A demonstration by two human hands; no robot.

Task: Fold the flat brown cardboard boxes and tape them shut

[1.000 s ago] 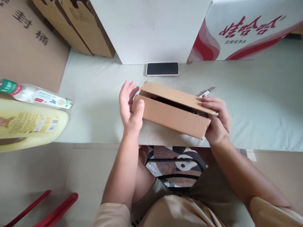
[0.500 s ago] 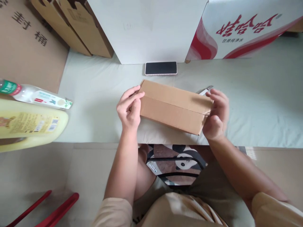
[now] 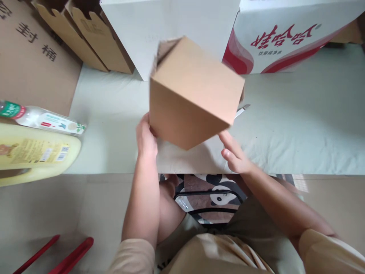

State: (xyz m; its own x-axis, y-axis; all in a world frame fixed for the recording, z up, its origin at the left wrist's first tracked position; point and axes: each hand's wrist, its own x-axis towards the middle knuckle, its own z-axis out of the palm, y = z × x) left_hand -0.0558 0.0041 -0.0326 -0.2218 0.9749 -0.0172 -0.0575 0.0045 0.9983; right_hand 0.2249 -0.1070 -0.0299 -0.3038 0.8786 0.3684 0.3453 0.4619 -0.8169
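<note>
A brown cardboard box is tilted up above the cloth-covered bench, one lower corner pointing toward me. Flaps at its upper left end stand partly apart. My left hand grips the box at its lower left edge, with the fingertips hidden by the cardboard. Below the lower right corner is my right hand, its thumb apart and a finger reaching to the box edge; the other fingers are partly hidden. A thin utility knife lies behind the box's right side, partly covered.
A white carton and a red-and-white carton stand at the back. Two brown cartons and a large box are at left, near a clear bottle and yellow jug. Red bars show below.
The box has been raised and turned from lying flat to a tilted pose, now covering the phone. My right hand has moved left and down, from the box's end to under its corner.
</note>
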